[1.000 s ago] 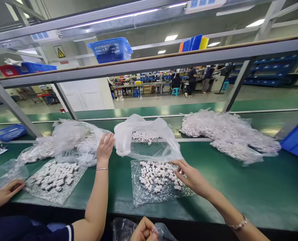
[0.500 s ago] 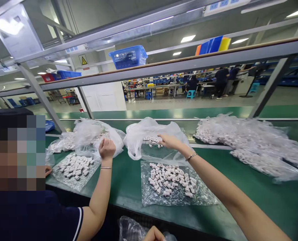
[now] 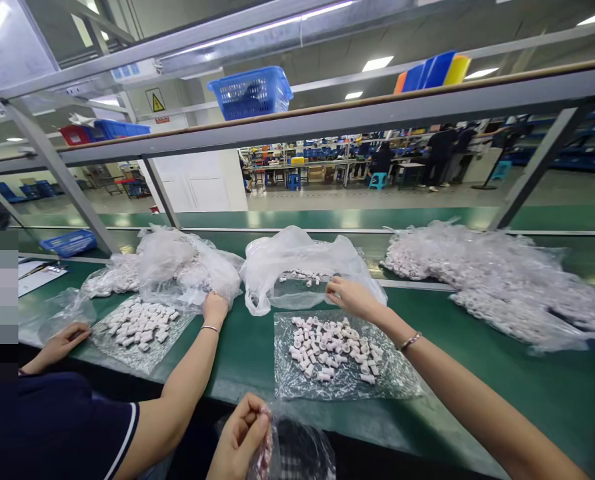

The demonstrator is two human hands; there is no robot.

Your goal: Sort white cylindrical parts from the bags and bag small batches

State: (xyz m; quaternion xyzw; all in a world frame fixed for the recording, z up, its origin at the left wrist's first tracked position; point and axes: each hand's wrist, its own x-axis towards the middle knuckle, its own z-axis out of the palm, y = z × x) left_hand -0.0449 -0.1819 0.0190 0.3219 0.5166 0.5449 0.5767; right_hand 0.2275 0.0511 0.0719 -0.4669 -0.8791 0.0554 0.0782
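Observation:
My left hand (image 3: 242,433) is at the table's front edge, fingers closed on a clear plastic bag (image 3: 302,443) that hangs below the tabletop. My right hand (image 3: 355,297) hovers at the mouth of a translucent plastic bag (image 3: 297,250), its fingertips pinched; what they hold, if anything, I cannot make out. Inside that bag lie several small white plastic fittings (image 3: 307,277). Just in front, more white fittings (image 3: 332,347), short and tubular, are spread over a clear plastic sheet (image 3: 397,380).
At left, a co-worker's hands (image 3: 215,310) reach around another plastic sheet with white parts (image 3: 142,323) and a filled bag (image 3: 170,263). Large bags of white pieces (image 3: 507,287) lie at right on the green table (image 3: 427,320). A blue basket (image 3: 252,93) stands on the shelf overhead.
My left hand has risen into view with the clear bag. My right hand has drawn back a little from inside the translucent bag. The co-worker's raised hand has lowered to the bag at left.

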